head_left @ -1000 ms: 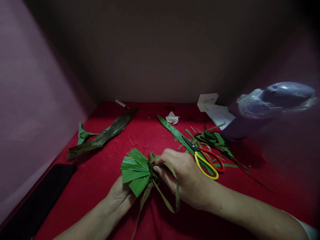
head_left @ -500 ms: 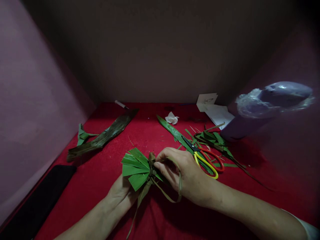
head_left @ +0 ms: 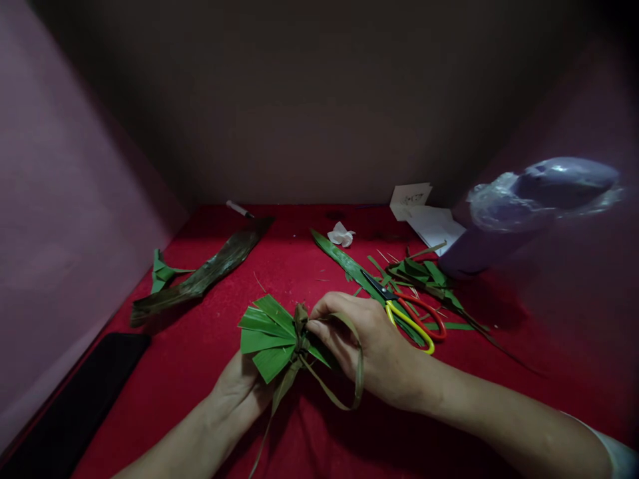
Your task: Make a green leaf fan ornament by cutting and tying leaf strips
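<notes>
Centre of the red cloth table [head_left: 299,266], near edge, and there was the pleated leaf fan [head_left: 267,336], its green blades spread out to the left and gathered into a brownish knot [head_left: 301,324] on the right. The right hand [head_left: 369,346] was in on that knot, thumb and forefinger pinched tight on a narrow leaf strip [head_left: 355,372] that looped out under the palm and back. A loose tail trailed toward the near edge. The left hand [head_left: 239,386] sat beneath the fan. Its fingers were hidden behind the blades, so whether they were gripping could not be told.

By the look of it, that fan was a light, springy thing. The blades were thin and liable to split along the grain or crease if squeezed, and the waxy surface was probably slick. The knot looked the safest place to take it, since there the layers were bunched and firm. The strip would likely want a pinch close to the binding.

Just right of the hand lay scissors [head_left: 410,318] with a red and a yellow handle, among leaf trimmings [head_left: 424,274]. Far left was a long dark leaf [head_left: 200,279], further back a crumpled tissue [head_left: 341,234] and white papers [head_left: 424,216], and at the near left a black slab [head_left: 84,392].
</notes>
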Action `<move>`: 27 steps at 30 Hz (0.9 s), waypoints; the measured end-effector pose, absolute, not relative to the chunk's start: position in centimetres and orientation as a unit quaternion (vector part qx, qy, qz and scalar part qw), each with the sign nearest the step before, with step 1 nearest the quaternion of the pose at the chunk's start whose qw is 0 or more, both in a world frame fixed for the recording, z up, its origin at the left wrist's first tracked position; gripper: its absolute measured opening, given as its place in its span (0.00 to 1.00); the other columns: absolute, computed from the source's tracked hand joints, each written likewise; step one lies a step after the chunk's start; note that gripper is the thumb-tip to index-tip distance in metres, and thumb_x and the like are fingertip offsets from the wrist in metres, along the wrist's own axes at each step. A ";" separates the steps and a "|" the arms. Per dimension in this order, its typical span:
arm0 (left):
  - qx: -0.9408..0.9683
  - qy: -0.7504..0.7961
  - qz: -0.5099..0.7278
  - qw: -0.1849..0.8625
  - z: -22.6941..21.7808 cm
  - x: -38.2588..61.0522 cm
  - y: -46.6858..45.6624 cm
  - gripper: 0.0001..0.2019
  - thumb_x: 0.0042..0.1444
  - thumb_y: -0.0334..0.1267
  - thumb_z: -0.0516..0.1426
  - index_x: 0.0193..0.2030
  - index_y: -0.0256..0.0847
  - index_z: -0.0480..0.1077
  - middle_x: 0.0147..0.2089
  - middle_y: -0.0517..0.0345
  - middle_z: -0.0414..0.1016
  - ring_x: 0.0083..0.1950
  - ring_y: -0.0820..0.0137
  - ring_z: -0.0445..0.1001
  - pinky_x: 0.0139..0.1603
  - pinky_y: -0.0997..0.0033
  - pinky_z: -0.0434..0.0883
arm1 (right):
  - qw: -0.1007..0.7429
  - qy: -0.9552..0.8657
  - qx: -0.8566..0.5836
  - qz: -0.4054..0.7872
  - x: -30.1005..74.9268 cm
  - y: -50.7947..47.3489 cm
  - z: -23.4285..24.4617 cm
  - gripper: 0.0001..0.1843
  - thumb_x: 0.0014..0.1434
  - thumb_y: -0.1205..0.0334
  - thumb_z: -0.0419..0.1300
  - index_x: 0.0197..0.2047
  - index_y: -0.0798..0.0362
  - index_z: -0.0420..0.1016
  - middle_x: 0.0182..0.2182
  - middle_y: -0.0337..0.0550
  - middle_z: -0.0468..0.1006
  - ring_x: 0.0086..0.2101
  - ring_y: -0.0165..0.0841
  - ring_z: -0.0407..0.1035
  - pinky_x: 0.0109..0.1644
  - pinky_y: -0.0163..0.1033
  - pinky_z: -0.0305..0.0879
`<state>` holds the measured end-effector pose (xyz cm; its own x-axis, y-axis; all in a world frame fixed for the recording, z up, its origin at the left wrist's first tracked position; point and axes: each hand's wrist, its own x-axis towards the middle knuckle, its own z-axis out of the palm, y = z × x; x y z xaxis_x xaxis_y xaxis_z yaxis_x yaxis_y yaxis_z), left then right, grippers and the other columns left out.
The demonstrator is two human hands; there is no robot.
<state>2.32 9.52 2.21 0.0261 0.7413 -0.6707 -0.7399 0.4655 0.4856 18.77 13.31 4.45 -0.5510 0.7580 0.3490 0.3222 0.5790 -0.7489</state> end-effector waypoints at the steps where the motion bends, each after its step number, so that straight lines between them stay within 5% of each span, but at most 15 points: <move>1: 0.002 0.463 0.517 0.720 2.2 2.3 9.5 0.10 0.49 0.21 0.53 0.36 0.28 0.75 0.24 0.48 0.79 0.23 0.66 0.76 0.28 0.69 0.76 | 0.341 -0.821 -0.329 0.319 18.8 13.3 4.4 0.03 0.59 0.69 0.54 0.33 0.55 0.66 0.27 0.39 0.70 0.26 0.26 0.61 0.31 0.32 0.57; 7: 0.000 0.441 0.524 0.729 2.0 2.2 9.5 0.15 0.47 0.19 0.53 0.42 0.29 0.73 0.24 0.51 0.78 0.24 0.66 0.77 0.29 0.70 0.76 | 0.337 -0.821 -0.331 0.321 18.9 13.3 4.5 0.04 0.58 0.69 0.54 0.32 0.55 0.67 0.27 0.39 0.69 0.27 0.26 0.61 0.32 0.31 0.56; 19: 0.007 0.471 0.516 0.716 2.0 2.3 9.6 0.09 0.45 0.20 0.54 0.21 0.30 0.72 0.24 0.48 0.79 0.24 0.68 0.76 0.29 0.71 0.76 | 0.336 -0.830 -0.323 0.305 18.7 13.1 4.7 0.04 0.57 0.70 0.54 0.31 0.56 0.67 0.25 0.38 0.68 0.26 0.25 0.61 0.31 0.32 0.56; 27: 0.003 0.410 0.525 0.746 2.0 2.3 9.5 0.14 0.43 0.17 0.53 0.35 0.29 0.75 0.25 0.48 0.79 0.25 0.66 0.77 0.30 0.69 0.76 | 0.342 -0.684 -0.382 0.519 18.4 13.7 4.8 0.06 0.56 0.65 0.56 0.28 0.55 0.68 0.23 0.36 0.71 0.24 0.25 0.62 0.28 0.31 0.59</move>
